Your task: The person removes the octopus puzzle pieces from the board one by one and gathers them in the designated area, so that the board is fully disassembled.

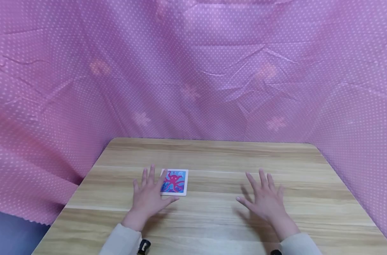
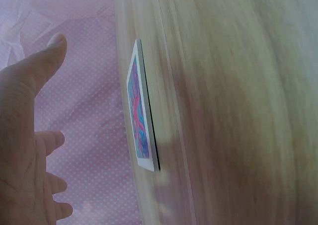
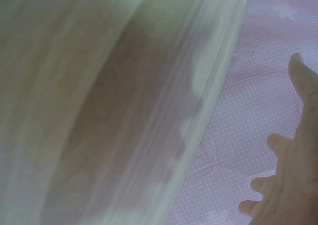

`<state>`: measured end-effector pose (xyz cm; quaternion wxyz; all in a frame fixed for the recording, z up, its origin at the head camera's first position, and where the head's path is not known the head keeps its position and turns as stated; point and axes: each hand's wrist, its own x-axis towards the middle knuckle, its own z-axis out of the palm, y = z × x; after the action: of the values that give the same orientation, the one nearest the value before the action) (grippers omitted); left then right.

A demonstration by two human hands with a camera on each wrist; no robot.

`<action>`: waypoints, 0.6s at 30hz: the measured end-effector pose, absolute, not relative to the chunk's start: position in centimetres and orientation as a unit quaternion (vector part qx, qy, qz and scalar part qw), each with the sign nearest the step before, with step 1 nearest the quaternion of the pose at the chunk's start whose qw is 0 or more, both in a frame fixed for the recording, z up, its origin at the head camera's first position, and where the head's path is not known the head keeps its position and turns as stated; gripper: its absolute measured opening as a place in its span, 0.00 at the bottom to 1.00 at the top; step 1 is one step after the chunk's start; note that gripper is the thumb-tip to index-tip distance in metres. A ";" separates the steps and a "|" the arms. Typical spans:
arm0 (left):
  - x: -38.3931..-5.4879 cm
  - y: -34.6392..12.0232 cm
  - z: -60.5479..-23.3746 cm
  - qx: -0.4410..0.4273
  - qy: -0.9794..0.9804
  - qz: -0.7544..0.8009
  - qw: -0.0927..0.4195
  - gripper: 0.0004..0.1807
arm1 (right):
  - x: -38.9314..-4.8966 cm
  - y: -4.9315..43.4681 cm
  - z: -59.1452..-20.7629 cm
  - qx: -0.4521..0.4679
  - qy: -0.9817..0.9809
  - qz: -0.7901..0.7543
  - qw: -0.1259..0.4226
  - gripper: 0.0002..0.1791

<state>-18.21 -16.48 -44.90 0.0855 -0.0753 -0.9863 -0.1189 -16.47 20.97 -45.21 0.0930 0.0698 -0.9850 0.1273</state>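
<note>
A square picture tile (image 1: pixel 174 182) with a white border lies flat on the wooden table, showing a pink octopus on blue. In the left wrist view the tile (image 2: pixel 139 111) looks fairly thick and lies apart from the hand. My left hand (image 1: pixel 148 198) hovers above the table with fingers spread, its index finger overlapping the tile's left edge in the head view. Over to the right, my right hand (image 1: pixel 267 199) is also raised with fingers spread, holding nothing; its shadow falls on the wood. The right wrist view shows the same hand (image 3: pixel 293 170) beside bare tabletop.
The wooden table (image 1: pixel 212 156) has rounded far corners. A pink polka-dot cloth (image 1: pixel 193 71) with pale flowers hangs behind it and along both sides. Black bands (image 1: pixel 144 246) sit at the wrists by light sleeves (image 1: pixel 121 241).
</note>
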 end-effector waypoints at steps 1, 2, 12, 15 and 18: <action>-18.2 -16.6 -44.9 -0.078 -0.986 -0.120 0.086 0.57 | -16.6 20.9 -45.2 0.072 -0.985 0.127 0.093 0.50; -18.3 -16.7 -44.9 -0.081 -0.986 -0.121 0.087 0.57 | -16.7 20.8 -45.2 0.074 -0.985 0.128 0.094 0.50; -18.8 -18.6 -45.3 -0.107 -0.984 -0.124 0.073 0.55 | -18.2 18.9 -45.2 0.108 -0.980 0.137 0.091 0.51; -19.0 -19.4 -45.5 -0.115 -0.983 -0.125 0.069 0.54 | -18.5 17.9 -45.1 0.119 -0.980 0.139 0.079 0.50; -19.2 -20.2 -45.6 -0.128 -0.982 -0.123 0.066 0.53 | -18.9 16.8 -44.9 0.132 -0.979 0.136 0.069 0.50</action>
<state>-19.20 -20.17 -45.59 0.0663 -0.1275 -0.9820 -0.1226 -18.86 16.79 -44.95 0.0695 0.1319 -0.9794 0.1358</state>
